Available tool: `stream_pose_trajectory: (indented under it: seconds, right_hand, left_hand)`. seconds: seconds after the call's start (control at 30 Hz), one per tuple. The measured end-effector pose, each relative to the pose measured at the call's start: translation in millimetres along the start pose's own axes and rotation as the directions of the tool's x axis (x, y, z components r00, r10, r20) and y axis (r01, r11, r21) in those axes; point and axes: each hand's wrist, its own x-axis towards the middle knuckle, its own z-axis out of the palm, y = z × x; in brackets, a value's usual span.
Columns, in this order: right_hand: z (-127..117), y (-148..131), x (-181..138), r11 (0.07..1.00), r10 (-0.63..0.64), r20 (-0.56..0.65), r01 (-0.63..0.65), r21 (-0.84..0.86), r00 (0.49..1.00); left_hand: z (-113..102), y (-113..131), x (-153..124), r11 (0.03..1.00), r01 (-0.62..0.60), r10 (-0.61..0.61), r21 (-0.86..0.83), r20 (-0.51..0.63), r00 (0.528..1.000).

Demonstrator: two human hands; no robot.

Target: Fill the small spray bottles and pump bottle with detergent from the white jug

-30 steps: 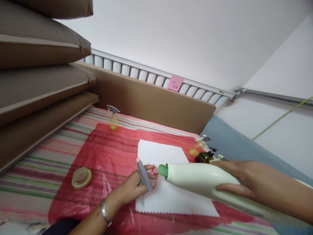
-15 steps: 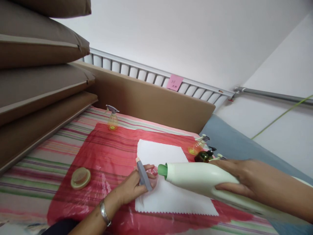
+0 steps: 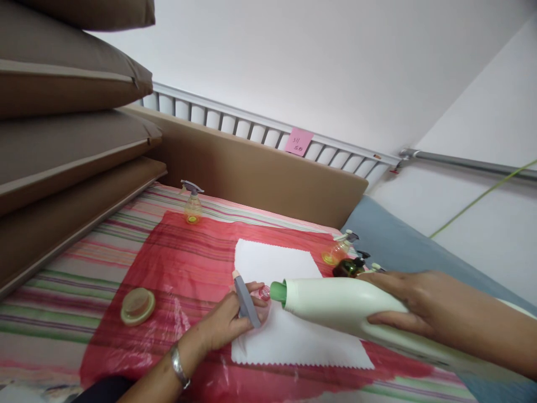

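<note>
My right hand point(image 3: 409, 299) grips a large pale green bottle point(image 3: 335, 302) tipped on its side, its green spout point(image 3: 278, 292) pointing left. The spout's tip lies right at the pink-rimmed mouth of a small clear bottle point(image 3: 264, 293). My left hand point(image 3: 229, 319), with a metal bracelet on its wrist, is closed around that small bottle, whose body is mostly hidden by the fingers. The same hand also carries a grey spray head point(image 3: 246, 302) between thumb and fingers. Under both hands lies a white zigzag-edged cloth point(image 3: 310, 344). Whether liquid is flowing I cannot tell.
A round cap point(image 3: 137, 306) lies on the red plastic sheet point(image 3: 188, 252). One spray bottle point(image 3: 193, 207) stands at the back left; another spray bottle point(image 3: 336, 251) and a dark pump bottle point(image 3: 347, 267) are behind the pale green one. Brown cushions point(image 3: 75, 140) are stacked at left.
Almost nothing differs. The pale green bottle and my right hand have shifted very slightly left, along with the whole view. Both grips are the same.
</note>
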Motion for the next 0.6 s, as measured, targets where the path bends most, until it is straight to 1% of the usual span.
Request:
stream_pose_trajectory:
  seconds: [0.07, 0.1, 0.2, 0.6]
  right_hand:
    - [-1.7, -1.4, 0.4, 0.999, 0.005, 0.116, -0.008, 0.033, 0.993]
    - [-2.6, -2.1, 0.7, 0.999, 0.01, 0.149, -0.017, 0.045, 0.989]
    - [-4.5, -3.1, 0.9, 0.998, 0.016, 0.158, -0.025, 0.051, 0.987]
    - [-4.5, -1.5, 0.4, 0.998, 0.0, 0.142, -0.009, 0.061, 0.99]
  left_hand:
    - [0.1, 0.0, -0.4, 1.0, -0.002, 0.002, -0.005, -0.002, 1.0]
    - [0.1, 0.4, -0.6, 1.0, -0.001, 0.001, -0.007, -0.001, 1.0]
    - [0.2, 2.1, -1.0, 1.0, 0.007, -0.006, -0.012, 0.014, 1.0]
    - [0.6, 5.7, 0.0, 1.0, 0.018, -0.018, -0.016, 0.015, 1.0]
